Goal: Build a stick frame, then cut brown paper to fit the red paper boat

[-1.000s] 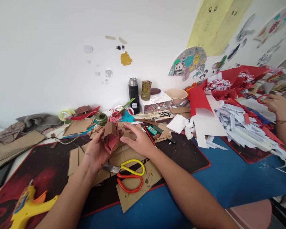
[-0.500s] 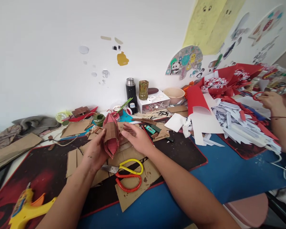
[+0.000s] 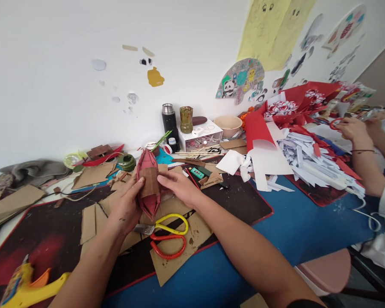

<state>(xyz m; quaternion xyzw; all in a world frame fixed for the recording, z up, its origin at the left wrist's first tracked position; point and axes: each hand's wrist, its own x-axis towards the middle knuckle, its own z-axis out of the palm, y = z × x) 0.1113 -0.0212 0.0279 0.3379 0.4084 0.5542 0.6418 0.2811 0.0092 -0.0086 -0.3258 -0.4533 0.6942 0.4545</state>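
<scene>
A small cardboard boat (image 3: 149, 188), reddish-pink inside with a brown strip arched across its middle, is held up between my hands. My left hand (image 3: 127, 203) grips its left side, the thumb on the brown strip. On the opposite side, my right hand (image 3: 179, 186) presses thumb and fingers against the strip's edge; part of its fingers is hidden behind the boat. Just below lie scissors (image 3: 170, 235) with one yellow and one red handle, resting on cardboard pieces (image 3: 179, 256). At the lower left, a yellow glue gun (image 3: 32, 284) lies on the dark mat.
Along the wall stand a black thermos (image 3: 169, 122), a brownish-green cup (image 3: 186, 119), a white box (image 3: 200, 139) and a beige bowl (image 3: 228, 125). White paper strips (image 3: 308, 160) and red paper (image 3: 259, 130) cover the right side, where another person's hand (image 3: 354, 130) holds red-handled scissors.
My right hand has closed in from beside the boat and now touches its brown strip. The boat has turned to show more of its inside. The view has shifted slightly right.
</scene>
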